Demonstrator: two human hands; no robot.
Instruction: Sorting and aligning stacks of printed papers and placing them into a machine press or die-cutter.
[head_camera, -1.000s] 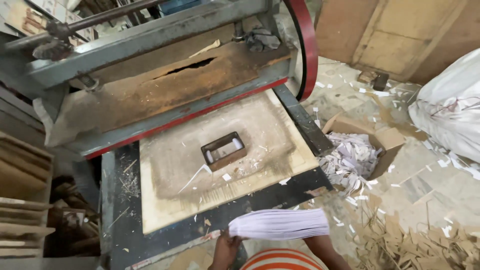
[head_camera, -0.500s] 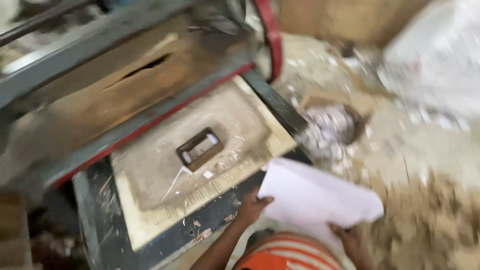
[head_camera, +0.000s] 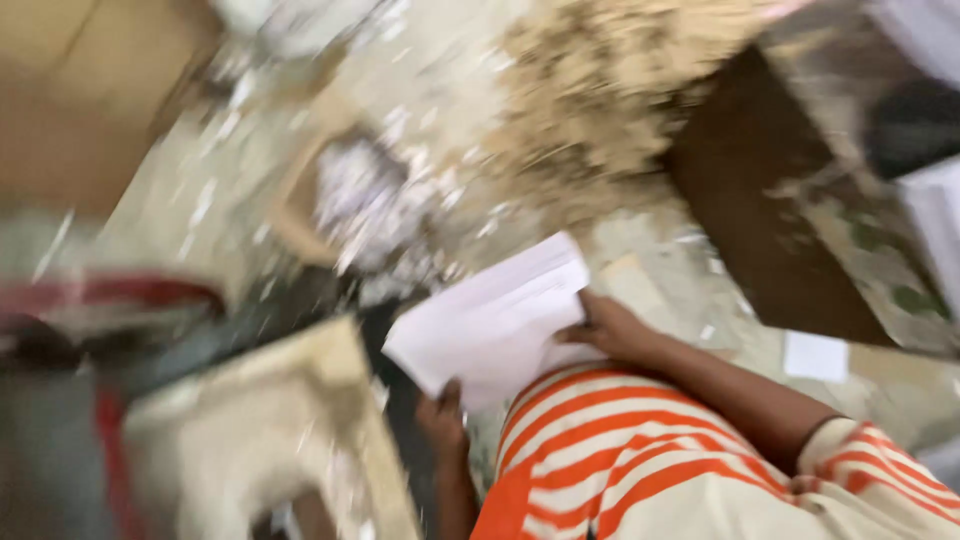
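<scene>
I see both hands gripping a stack of white paper sheets (head_camera: 490, 320) above the littered floor (head_camera: 660, 280): left hand (head_camera: 442, 420) clasps its lower edge, right hand (head_camera: 605, 328) its far side, beside the press table (head_camera: 250, 420).

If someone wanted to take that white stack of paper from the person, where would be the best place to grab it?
Probably the free far-left corner of the white paper stack, coming from the scrap-strewn floor side. The left hand pinches the near edge and the right hand the right edge, so that corner juts out unheld. The blur hides how thick it is.
</scene>
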